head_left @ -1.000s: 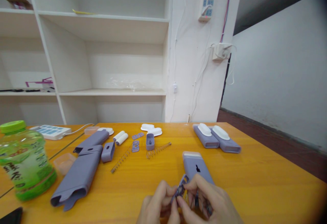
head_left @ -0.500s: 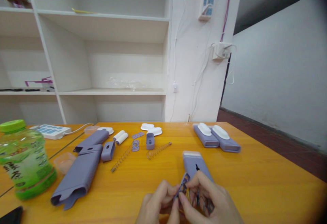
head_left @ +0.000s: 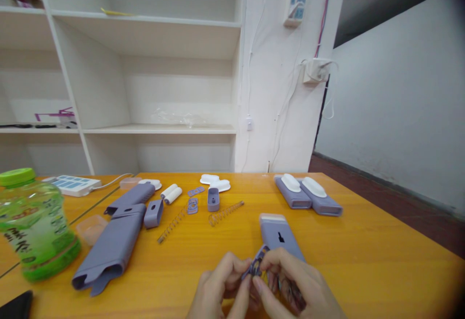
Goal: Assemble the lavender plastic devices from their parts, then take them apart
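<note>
Low in the view, my left hand (head_left: 220,290) and my right hand (head_left: 290,287) meet over the orange table (head_left: 363,261). Together their fingertips pinch a small purple plastic part (head_left: 257,262) with cut-outs. Just behind the part lies a purple housing (head_left: 280,236) with a pale end cap, its near end hidden under my right hand. Two thin springs (head_left: 225,213) lie on the table farther back.
A green-capped drink bottle (head_left: 31,224) stands at the left. Several purple housings (head_left: 116,241) lie left of centre, two finished purple units with white tops (head_left: 308,197) at the right rear. White rollers (head_left: 171,194), white caps (head_left: 215,182) and a power strip (head_left: 72,184) lie near the shelves.
My fingers have shifted slightly around the small purple part, turning it a little. The view has tilted up a touch. Nothing else on the table has moved.
</note>
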A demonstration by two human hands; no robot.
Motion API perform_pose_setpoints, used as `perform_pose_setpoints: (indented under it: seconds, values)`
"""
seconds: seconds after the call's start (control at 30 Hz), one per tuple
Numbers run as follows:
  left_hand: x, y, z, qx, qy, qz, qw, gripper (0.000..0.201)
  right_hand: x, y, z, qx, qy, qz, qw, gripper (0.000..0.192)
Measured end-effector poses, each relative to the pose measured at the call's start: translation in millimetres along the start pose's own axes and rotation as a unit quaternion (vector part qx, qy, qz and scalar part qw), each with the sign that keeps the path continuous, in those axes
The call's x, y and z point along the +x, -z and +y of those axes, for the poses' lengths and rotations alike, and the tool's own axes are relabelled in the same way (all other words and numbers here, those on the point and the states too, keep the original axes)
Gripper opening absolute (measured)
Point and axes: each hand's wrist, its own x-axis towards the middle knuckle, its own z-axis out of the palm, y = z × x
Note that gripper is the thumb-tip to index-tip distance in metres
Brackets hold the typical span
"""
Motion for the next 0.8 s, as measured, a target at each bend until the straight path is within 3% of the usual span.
perform_pose_setpoints:
  seconds: [0.1,0.2,0.33,0.43,0.53,0.63,0.8]
  values:
    - [1,3.0,-4,0.007,-0.009,0.005,1.000,0.033,2,1,6,-0.013,0.048,-0.020,0.999,0.007]
    - [2,6.0,-6,0.005,-0.010,0.012,1.000,0.034,3,3,10,-0.056,0.121,-0.001,0.991,0.016]
    - [3,8.3,-6,0.004,-0.001,0.007,1.000,0.035,9,13,9,-0.183,0.230,0.043,0.955,0.027]
    - [5,9.5,0,0.007,0.019,-0.022,1.000,0.035,12,20,6,-0.237,0.275,0.054,0.930,0.028]
    - [6,10.4,5,0.011,0.038,-0.046,0.998,0.034,11,19,7,-0.231,0.269,0.058,0.933,0.027]
    - [5,10.1,5,0.012,0.041,-0.054,0.998,0.036,5,13,11,-0.186,0.218,0.041,0.957,0.025]
    - [2,7.2,-2,0.022,0.036,-0.034,0.999,0.039,0,7,16,-0.095,0.155,-0.014,0.983,0.029]
